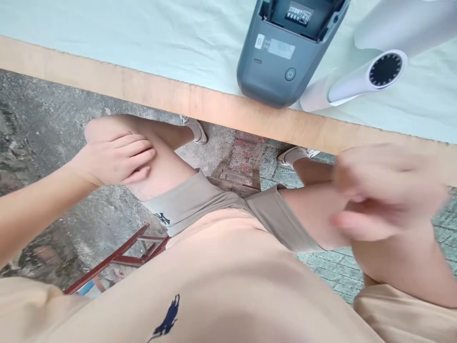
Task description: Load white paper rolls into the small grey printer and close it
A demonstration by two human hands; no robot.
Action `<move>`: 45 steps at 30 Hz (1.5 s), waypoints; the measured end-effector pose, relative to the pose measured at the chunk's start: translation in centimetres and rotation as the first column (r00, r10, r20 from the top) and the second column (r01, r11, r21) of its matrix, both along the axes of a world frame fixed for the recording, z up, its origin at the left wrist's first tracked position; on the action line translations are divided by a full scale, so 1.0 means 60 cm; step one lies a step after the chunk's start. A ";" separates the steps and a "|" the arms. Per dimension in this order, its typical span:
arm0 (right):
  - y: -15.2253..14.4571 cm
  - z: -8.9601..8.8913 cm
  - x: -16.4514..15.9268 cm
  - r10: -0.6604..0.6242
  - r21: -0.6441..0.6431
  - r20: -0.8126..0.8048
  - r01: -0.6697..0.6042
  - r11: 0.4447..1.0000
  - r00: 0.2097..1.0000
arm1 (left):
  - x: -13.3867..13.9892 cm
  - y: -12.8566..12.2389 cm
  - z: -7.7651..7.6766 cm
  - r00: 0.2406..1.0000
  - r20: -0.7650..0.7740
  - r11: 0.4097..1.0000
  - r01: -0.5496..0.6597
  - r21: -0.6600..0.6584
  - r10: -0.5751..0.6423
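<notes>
My left hand [119,159] lies on my left knee, its fingers loosely bent and close together, with nothing in it. Over my right thigh, close to the table's edge, my right hand [389,190] is smeared by motion. Its fingers look curled in, and I see nothing held in them. Neither hand touches the dark grey device [266,81], which lies on the table with a power button and an open compartment holding a label. Beside it is a white tube-shaped thing [352,88] with a dark round end, partly wrapped in white sheet material.
A pale green cloth [124,38] covers the table up to its bare wooden edge [143,88]. A larger white curved object [410,24] stands at the top right. Below are a wooden frame [237,178] between my legs and a red-brown wooden frame [117,257] at the left.
</notes>
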State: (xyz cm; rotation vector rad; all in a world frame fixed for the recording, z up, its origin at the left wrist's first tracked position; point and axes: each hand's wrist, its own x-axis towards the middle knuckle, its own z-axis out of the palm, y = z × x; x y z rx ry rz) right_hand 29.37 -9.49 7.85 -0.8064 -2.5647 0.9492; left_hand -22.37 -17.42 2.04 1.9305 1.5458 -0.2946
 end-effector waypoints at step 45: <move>-0.043 -0.096 -0.183 0.778 -0.794 0.483 -0.174 0.582 0.401 | 0.009 0.041 0.011 0.711 -0.216 0.499 0.645 0.579 -0.669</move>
